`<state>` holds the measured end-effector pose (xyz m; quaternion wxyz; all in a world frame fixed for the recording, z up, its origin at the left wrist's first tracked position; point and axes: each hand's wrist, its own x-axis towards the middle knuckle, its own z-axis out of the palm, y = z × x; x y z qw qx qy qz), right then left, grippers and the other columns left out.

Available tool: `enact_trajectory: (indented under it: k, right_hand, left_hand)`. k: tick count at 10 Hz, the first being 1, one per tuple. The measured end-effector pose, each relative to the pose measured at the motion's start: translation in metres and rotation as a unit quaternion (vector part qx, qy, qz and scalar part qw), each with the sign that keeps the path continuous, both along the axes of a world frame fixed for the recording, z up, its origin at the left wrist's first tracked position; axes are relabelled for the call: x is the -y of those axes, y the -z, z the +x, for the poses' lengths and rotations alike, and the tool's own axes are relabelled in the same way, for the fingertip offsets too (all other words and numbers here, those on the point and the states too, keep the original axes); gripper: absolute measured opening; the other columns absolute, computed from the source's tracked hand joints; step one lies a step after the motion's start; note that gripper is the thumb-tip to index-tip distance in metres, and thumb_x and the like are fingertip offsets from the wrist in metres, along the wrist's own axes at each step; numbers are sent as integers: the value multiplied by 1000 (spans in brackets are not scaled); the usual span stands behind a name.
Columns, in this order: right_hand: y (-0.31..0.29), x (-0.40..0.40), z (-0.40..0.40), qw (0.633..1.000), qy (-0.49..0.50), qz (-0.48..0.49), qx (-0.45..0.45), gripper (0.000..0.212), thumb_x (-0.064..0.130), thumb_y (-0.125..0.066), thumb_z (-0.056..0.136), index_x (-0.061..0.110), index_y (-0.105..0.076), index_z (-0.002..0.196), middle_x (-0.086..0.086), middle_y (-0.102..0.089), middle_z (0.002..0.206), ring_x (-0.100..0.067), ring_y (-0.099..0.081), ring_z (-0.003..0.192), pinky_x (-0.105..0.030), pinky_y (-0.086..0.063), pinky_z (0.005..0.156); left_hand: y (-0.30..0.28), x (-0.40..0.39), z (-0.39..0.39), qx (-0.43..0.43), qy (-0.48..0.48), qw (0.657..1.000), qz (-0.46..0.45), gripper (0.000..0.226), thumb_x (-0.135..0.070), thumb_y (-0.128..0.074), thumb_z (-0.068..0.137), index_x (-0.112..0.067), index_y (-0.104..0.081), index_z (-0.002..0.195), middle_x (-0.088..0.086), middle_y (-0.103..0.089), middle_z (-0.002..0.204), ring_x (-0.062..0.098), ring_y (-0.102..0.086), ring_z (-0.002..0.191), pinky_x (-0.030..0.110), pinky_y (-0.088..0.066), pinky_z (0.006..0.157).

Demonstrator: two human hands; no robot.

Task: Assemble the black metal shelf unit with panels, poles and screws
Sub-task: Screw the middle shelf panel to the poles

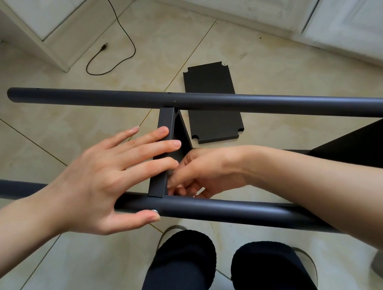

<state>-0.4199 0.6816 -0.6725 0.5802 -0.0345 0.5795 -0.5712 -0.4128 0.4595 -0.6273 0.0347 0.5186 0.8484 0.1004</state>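
Two black poles run left to right: the far pole (214, 101) and the near pole (238, 211). A black panel (164, 122) stands on edge between them. My left hand (101, 177) lies with straight fingers across the panel's edge, and its thumb touches a silver screw head (154, 211) on the near pole. My right hand (197, 171) reaches behind the panel just above the near pole with its fingers curled. Whatever those fingers hold is hidden. Another fitted panel (362, 143) shows dark at the right.
A loose black panel (212, 102) lies flat on the tiled floor beyond the far pole. A black USB cable (117, 29) trails over the floor at the upper left. White cabinets (34, 7) line the back. My black-clad legs (218, 279) are below the near pole.
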Motion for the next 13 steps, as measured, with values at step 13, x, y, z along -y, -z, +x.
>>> enact_trajectory:
  k: [13]
  right_hand:
    - [1, -2, -3, 999, -19, -22, -32, 46, 17, -57, 97, 26, -67, 53, 1, -28, 63, -13, -30, 61, -28, -32, 67]
  left_hand:
    - [-2, -2, 1, 1, -2, 1000, -4, 65, -57, -57, 90, -11, -62, 134, 4, -43, 156, 25, -31, 150, 54, -33, 117]
